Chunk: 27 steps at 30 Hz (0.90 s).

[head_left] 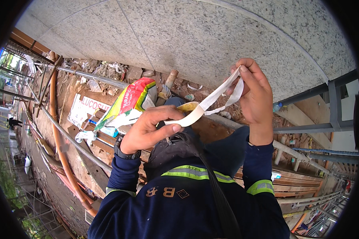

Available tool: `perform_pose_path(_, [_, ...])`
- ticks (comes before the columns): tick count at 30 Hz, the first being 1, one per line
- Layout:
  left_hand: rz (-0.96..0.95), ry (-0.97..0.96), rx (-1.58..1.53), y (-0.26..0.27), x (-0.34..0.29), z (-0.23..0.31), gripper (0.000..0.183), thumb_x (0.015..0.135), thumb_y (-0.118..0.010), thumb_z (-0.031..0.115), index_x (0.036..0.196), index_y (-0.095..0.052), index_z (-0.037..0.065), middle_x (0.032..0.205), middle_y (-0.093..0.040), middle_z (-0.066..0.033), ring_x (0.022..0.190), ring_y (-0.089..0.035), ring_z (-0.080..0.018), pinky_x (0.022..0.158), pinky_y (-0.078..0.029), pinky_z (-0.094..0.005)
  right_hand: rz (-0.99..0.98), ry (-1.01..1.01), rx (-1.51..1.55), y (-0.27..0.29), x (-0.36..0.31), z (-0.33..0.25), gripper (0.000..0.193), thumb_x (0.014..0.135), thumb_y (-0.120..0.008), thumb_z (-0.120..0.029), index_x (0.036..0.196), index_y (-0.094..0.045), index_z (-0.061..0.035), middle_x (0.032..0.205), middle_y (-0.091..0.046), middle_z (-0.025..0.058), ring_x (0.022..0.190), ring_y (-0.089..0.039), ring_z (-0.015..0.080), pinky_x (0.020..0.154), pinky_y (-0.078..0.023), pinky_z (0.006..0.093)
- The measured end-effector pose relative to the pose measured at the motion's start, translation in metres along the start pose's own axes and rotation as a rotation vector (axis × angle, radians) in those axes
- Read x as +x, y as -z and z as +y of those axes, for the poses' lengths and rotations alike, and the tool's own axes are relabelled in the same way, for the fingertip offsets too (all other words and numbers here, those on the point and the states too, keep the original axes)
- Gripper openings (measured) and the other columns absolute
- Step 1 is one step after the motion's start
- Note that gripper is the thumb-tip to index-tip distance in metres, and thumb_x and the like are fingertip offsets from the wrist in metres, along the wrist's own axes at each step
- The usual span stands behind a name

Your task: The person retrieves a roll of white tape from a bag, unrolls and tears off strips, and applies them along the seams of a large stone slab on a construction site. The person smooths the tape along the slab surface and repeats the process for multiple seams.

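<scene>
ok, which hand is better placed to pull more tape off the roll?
Likely the right hand: its fingertips already pinch the free end of the tape, raised away from the roll. The left hand grips the roll itself, so it is anchoring.

Tape roll [186, 114] in left hand [147, 129], strip [219, 92] right, sack [127, 105] left

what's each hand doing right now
Left hand: closed on the roll of masking tape.
Right hand: fingers pinched on the pulled-out tape strip.
</scene>
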<state>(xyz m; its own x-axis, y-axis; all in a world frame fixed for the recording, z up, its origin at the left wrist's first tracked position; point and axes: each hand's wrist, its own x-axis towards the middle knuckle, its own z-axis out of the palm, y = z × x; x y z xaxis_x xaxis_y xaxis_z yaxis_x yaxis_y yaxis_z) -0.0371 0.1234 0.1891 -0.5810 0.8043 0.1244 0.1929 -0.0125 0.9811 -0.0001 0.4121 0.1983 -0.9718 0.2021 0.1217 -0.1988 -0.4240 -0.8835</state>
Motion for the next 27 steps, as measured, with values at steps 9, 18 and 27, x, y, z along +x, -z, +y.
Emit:
perform_pose_path(9, [-0.05, -0.253, 0.062, -0.002, 0.009, -0.01, 0.016, 0.086, -0.056, 0.007, 0.095, -0.066, 0.0, 0.101, -0.075, -0.0127, 0.127, -0.061, -0.0386, 0.114, -0.04, -0.0531, 0.017, 0.061, -0.04, 0.003, 0.004, -0.012, 0.018, 0.107, -0.053, -0.015, 0.118, -0.06, -0.0034, 0.098, -0.065, 0.005, 0.084, -0.071, 0.013, 0.075, -0.064, 0.0311])
perform_pose_path(18, [-0.03, -0.288, 0.006, 0.002, 0.002, -0.016, 0.011, 0.082, -0.056, 0.01, 0.083, -0.06, 0.0, 0.098, -0.074, -0.0181, 0.137, -0.052, -0.0418, 0.113, -0.038, -0.0536, 0.104, 0.098, -0.046, 0.021, 0.009, -0.016, 0.018, 0.106, -0.054, -0.015, 0.118, -0.062, -0.0043, 0.101, -0.064, 0.0029, 0.087, -0.066, 0.011, 0.078, -0.064, 0.0328])
perform_pose_path(27, [0.151, -0.111, 0.106, -0.004, -0.002, -0.014, 0.027, 0.09, -0.075, 0.02, 0.082, -0.06, -0.001, 0.092, -0.071, -0.0134, 0.108, -0.067, -0.0331, 0.103, -0.048, -0.046, 0.088, 0.137, -0.105, 0.024, 0.0, -0.027, 0.017, 0.106, -0.055, -0.016, 0.119, -0.062, -0.0073, 0.107, -0.063, 0.0052, 0.091, -0.067, 0.0125, 0.079, -0.063, 0.0298])
